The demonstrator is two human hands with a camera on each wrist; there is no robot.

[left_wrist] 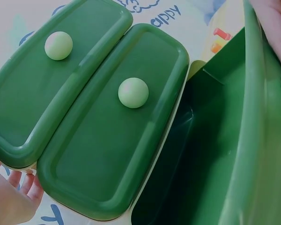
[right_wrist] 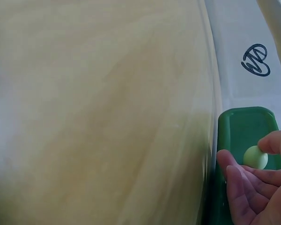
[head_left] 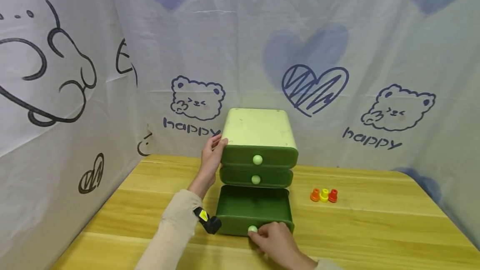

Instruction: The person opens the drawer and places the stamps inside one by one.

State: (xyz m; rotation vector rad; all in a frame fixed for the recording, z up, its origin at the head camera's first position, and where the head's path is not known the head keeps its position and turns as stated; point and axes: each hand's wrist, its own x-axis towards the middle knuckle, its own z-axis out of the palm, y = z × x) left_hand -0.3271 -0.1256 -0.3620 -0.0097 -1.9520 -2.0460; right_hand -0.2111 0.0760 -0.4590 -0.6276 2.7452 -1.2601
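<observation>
The left hand reaches forward, its fingers laid straight against the upper left corner of the green drawer unit, pressing it, not curled round it. The right hand sits low at the front, thumb and fingers pinching the pale knob of the bottom drawer, which stands pulled out on the wooden table. The unit has three drawers, each with one round knob; the upper two are closed. Three small pegs, orange, yellow and red, stand just right of it. The backdrop cloth reads "happy" twice under bear drawings.
</observation>
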